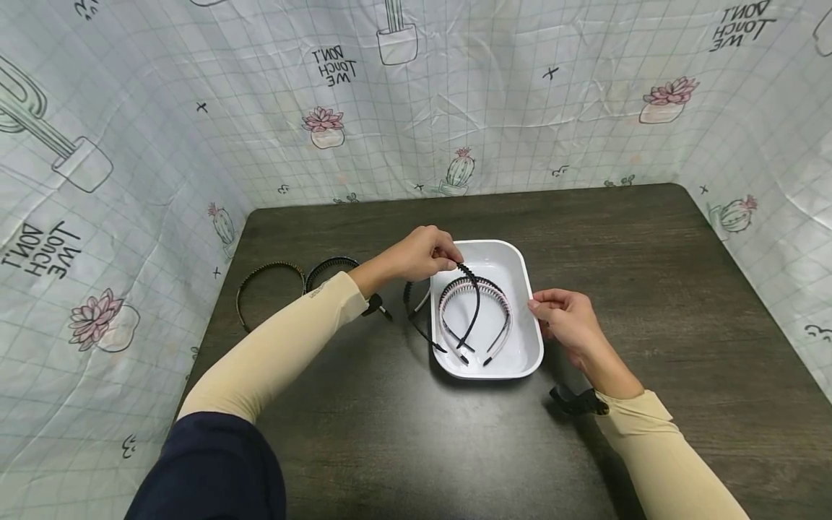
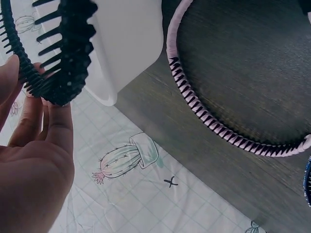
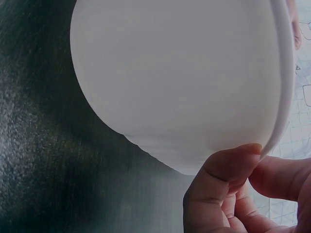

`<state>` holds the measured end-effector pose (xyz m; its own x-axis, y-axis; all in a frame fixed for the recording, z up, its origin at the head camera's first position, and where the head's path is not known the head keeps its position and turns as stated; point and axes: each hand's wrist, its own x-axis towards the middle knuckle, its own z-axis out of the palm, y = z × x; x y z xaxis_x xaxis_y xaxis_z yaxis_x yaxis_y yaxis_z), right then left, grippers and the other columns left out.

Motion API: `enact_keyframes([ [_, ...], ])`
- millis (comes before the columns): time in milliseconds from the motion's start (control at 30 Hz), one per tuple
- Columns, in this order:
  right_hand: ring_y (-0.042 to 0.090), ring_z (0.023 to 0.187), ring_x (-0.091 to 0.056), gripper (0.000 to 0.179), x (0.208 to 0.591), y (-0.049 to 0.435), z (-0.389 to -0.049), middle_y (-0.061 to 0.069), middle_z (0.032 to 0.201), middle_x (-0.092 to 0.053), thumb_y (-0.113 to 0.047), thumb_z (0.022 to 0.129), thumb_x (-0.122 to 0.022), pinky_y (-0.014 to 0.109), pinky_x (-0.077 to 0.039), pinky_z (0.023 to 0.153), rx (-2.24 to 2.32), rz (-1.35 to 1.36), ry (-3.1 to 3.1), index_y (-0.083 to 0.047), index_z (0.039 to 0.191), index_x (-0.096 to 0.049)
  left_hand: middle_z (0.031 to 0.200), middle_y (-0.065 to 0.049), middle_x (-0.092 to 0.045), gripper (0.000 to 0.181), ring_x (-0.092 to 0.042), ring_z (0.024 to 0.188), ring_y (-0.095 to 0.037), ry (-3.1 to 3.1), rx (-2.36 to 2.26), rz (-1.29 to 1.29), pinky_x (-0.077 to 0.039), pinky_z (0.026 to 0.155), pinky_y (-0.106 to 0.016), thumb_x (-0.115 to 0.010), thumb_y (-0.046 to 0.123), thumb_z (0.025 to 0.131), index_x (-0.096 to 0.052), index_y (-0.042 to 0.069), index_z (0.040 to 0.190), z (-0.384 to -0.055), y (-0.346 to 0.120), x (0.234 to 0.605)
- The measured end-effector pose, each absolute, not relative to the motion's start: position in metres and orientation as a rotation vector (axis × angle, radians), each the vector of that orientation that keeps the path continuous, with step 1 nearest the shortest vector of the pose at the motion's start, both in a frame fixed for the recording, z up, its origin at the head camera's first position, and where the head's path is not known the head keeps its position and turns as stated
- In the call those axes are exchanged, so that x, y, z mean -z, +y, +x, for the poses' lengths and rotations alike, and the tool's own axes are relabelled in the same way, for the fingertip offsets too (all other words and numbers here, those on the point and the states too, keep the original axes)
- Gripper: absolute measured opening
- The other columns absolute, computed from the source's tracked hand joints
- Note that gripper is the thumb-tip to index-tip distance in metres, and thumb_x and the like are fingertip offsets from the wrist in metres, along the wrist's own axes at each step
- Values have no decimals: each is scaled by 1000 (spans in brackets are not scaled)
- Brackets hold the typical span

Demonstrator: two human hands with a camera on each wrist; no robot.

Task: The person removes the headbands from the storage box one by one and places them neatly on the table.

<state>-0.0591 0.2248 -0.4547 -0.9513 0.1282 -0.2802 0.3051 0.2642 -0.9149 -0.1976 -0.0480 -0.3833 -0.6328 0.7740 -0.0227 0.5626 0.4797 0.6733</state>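
My left hand (image 1: 425, 253) pinches a black toothed headband (image 2: 75, 53) at its curved top, holding it over the white tray (image 1: 484, 251). The headband's two arms hang down above the tray. Inside the tray lies a pink-and-black toothed headband (image 1: 508, 307); whether a second one overlaps it there I cannot tell. With thumb and fingers, my right hand (image 1: 572, 321) grips the right rim of the tray. Just left of the tray, partly hidden by it, is another headband (image 2: 204, 114), pink with black teeth in the left wrist view.
Farther left on the dark wooden table (image 1: 403, 433) lie a thin brownish headband (image 1: 242, 292) and a dark toothed headband (image 1: 331, 261), the latter partly behind my left arm. A patterned cloth (image 1: 390, 144) stands around the table's back and sides.
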Motion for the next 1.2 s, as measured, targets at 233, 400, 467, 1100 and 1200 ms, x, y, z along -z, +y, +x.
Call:
enact_keyframes([
  [233, 4, 74, -62, 38, 455, 224, -59, -10, 81, -68, -15, 105, -63, 27, -56, 63, 1772, 407, 2375, 13, 130, -58, 105, -12, -75, 19, -62, 85, -16, 2410, -919, 1135, -50, 79, -25, -68, 5, 101, -81, 1, 113, -197, -57, 384],
  [400, 3, 74, -63, 39, 454, 224, -59, -10, 81, -68, -13, 105, -63, 26, -57, 63, 1786, 404, 2360, 14, 131, -58, 111, -12, -75, 19, -67, 92, -21, 2418, -918, 1123, -55, 84, -30, -67, 5, 101, -81, 2, 114, -196, -66, 384],
  [467, 3, 74, -63, 39, 454, 224, -59, -10, 80, -68, -13, 105, -62, 26, -57, 63, 1791, 404, 2354, 15, 131, -57, 112, -12, -76, 19, -68, 94, -22, 2420, -921, 1125, -55, 84, -31, -67, 5, 101, -81, 2, 114, -196, -70, 384],
  [1100, 3, 74, -62, 38, 453, 223, -59, -12, 79, -67, -14, 105, -63, 28, -56, 63, 1782, 414, 2357, 14, 130, -58, 112, -14, -76, 17, -68, 90, -22, 2449, -927, 1070, -53, 79, -29, -68, 2, 100, -82, 0, 110, -188, -100, 393],
  [1200, 3, 73, -62, 37, 453, 223, -59, -12, 78, -67, -13, 105, -62, 28, -56, 64, 1784, 418, 2354, 14, 130, -58, 111, -13, -77, 17, -69, 91, -23, 2454, -928, 1065, -54, 81, -30, -69, 2, 99, -82, 1, 110, -187, -103, 395],
])
